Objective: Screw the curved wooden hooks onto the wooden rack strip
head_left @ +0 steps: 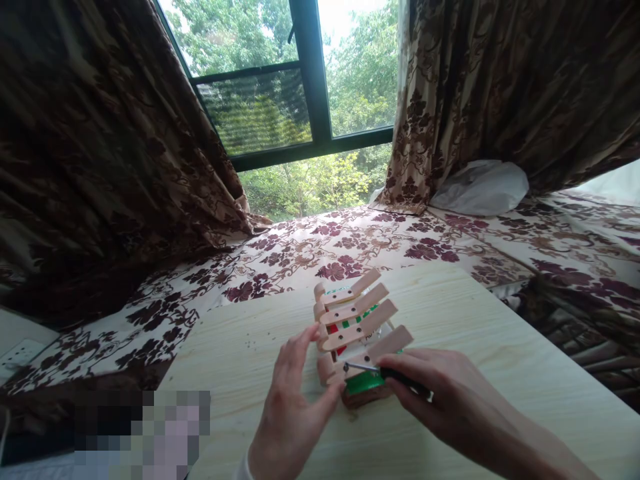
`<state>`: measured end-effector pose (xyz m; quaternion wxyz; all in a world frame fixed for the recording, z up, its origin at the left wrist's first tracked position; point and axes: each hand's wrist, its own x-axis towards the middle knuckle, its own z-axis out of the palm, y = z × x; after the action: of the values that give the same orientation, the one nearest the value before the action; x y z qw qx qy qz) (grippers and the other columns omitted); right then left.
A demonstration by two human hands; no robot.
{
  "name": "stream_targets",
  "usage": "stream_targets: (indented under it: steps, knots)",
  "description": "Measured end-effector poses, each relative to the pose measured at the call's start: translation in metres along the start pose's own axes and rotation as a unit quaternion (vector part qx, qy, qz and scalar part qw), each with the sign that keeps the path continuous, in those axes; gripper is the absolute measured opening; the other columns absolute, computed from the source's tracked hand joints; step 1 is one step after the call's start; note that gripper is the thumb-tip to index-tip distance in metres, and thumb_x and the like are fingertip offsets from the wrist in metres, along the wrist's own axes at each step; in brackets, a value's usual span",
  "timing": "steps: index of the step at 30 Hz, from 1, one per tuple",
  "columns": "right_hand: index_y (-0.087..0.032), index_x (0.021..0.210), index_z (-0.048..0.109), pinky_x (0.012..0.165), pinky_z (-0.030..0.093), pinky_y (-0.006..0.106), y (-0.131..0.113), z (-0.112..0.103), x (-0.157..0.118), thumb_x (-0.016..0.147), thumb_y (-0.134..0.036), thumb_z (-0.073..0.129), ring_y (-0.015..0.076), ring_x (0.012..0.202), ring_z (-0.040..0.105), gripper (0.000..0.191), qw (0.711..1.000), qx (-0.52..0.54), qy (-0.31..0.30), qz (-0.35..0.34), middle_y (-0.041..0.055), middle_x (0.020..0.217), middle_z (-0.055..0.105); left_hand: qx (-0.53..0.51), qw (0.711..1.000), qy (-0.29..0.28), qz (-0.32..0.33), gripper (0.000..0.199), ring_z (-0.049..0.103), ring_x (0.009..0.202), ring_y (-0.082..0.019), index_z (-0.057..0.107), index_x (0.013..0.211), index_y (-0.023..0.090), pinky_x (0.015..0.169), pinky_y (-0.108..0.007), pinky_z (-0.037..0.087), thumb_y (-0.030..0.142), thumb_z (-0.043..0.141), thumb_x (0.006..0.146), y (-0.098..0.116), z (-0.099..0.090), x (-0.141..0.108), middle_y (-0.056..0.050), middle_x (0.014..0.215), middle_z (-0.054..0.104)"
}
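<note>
A pale wooden piece (359, 331) with several slanted slats and dark screws lies on the light wood table (240, 373). Green and red packaging (364, 382) shows beneath and between the slats. My left hand (297, 400) touches its left side and near corner, thumb and fingers spread around the edge. In my right hand (425, 390) is a screwdriver (407, 381) with a black handle, its metal shaft pointing left to a screw on the nearest slat.
Small dark bits (261, 339) lie on the table left of the wooden piece. Behind the table are a flowered cloth (330, 243), a white plastic bag (481, 188), curtains and a window. A wall socket (23, 355) is at far left.
</note>
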<state>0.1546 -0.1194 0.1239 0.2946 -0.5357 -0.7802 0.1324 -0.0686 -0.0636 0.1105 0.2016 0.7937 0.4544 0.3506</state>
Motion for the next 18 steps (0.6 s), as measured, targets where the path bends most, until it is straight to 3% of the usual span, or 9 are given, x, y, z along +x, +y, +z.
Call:
stream_targets:
  steps: [2,4,6,11,18]
  knots:
    - [-0.023,0.105,0.066,0.062,0.043,0.025,-0.001,-0.002,0.001,0.088,-0.022,0.048,0.0146,0.07,0.063,0.025,1.0,-0.005,-0.004,-0.003,0.0025,0.082,0.07,-0.102,0.992,0.003,-0.078,0.06,0.044,0.123,-0.021,0.034,0.131,0.031,0.106,-0.044,0.033,0.03,0.063,0.078,-0.009,0.008,-0.008,-0.004,0.13,0.049]
    - [-0.023,0.104,0.067,0.062,0.043,0.025,-0.002,-0.004,0.003,0.088,-0.022,0.048,0.0151,0.07,0.064,0.025,1.0,-0.014,-0.006,-0.003,0.002,0.082,0.07,-0.181,0.974,0.041,-0.133,0.053,0.046,0.121,-0.021,0.042,0.122,0.027,0.107,-0.043,0.032,0.036,0.066,0.075,-0.016,0.017,-0.013,-0.004,0.127,0.051]
    - [-0.024,0.103,0.067,0.061,0.042,0.025,-0.003,-0.006,0.005,0.088,-0.023,0.048,0.0153,0.07,0.064,0.024,1.0,-0.021,-0.007,-0.004,0.0013,0.082,0.07,-0.224,0.958,0.07,-0.165,0.053,0.05,0.117,-0.022,0.044,0.117,0.024,0.106,-0.043,0.033,0.04,0.069,0.072,-0.02,0.025,-0.016,-0.005,0.117,0.056]
    - [-0.023,0.103,0.067,0.061,0.041,0.025,-0.008,-0.009,0.008,0.089,-0.024,0.047,0.0155,0.07,0.063,0.024,0.999,-0.038,-0.025,-0.003,0.0021,0.081,0.07,-0.279,0.941,0.071,-0.177,0.051,0.056,0.111,-0.023,0.049,0.114,0.022,0.099,-0.04,0.042,0.038,0.07,0.071,-0.02,0.043,-0.023,-0.009,0.118,0.06]
    - [-0.025,0.103,0.066,0.062,0.039,0.025,-0.014,-0.007,0.011,0.09,-0.025,0.048,0.0156,0.071,0.062,0.022,0.998,-0.044,-0.047,0.002,0.0011,0.079,0.068,-0.356,0.912,0.113,-0.169,0.036,0.065,0.094,-0.021,0.058,0.099,0.02,0.082,-0.031,0.053,0.04,0.069,0.072,-0.019,0.065,-0.017,-0.007,0.101,0.069]
